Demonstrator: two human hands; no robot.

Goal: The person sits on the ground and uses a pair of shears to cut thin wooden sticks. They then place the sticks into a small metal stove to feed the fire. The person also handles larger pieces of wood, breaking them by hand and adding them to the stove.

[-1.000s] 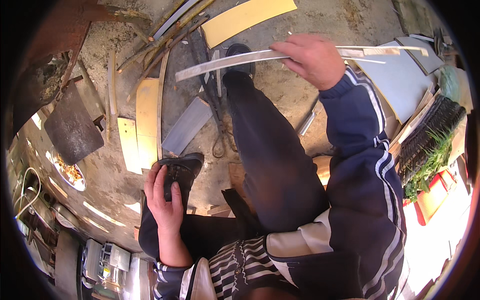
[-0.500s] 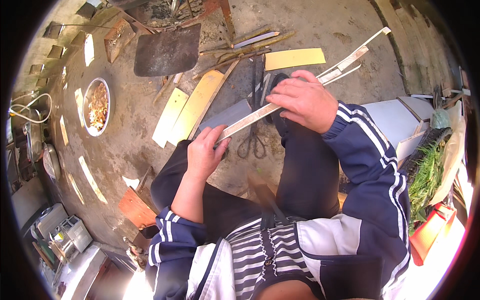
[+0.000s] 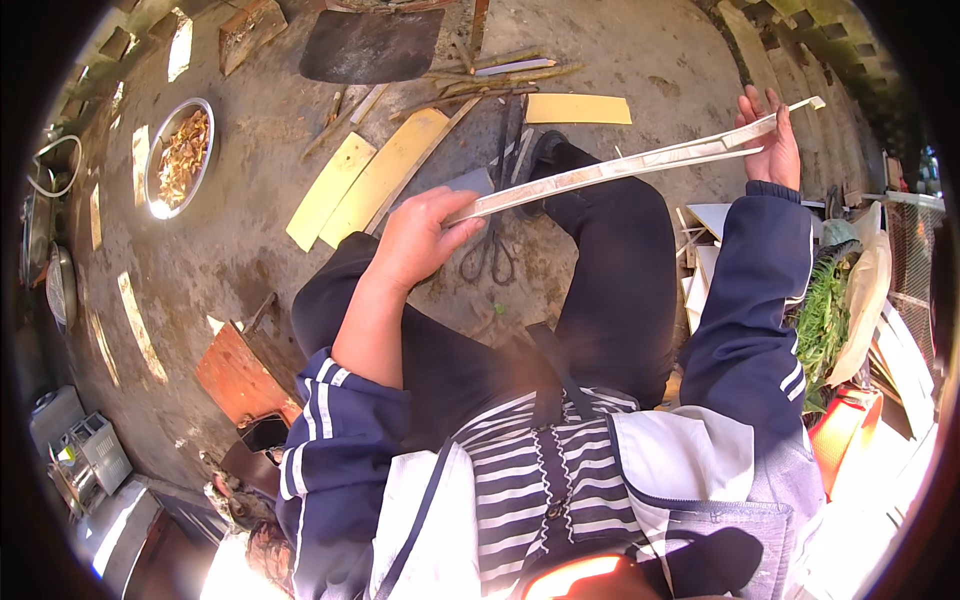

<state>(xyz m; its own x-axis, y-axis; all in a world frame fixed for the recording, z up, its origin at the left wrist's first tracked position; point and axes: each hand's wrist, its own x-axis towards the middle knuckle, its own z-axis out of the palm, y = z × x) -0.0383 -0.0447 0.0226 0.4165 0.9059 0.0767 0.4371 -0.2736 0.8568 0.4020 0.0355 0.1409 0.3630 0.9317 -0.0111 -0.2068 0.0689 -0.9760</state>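
A long, thin, pale strip [image 3: 610,174] with rough patches spans from hand to hand above my knees; its far right part is split into thinner slivers. My left hand [image 3: 422,238] pinches its left end between thumb and fingers. Near the other end, my right hand [image 3: 772,150] holds it with the fingers pointing up, and the strip's tip sticks out past the hand. Below the strip, dark metal tongs [image 3: 488,262] with looped handles lie on the floor between my legs. Two yellow boards [image 3: 385,180] lie beyond my left hand.
A metal bowl [image 3: 152,190] of brown and yellow scraps stands at the left. Sticks [image 3: 520,85], another yellow board [image 3: 580,109] and a dark metal plate [image 3: 370,45] lie farther off. Green plants [image 3: 825,310] and white panels are piled at my right, a reddish board [image 3: 245,375] at my left.
My right hand has slid outward to the right along the strip, from its middle to near its far end. My left hand still grips the left end, slightly higher in view.
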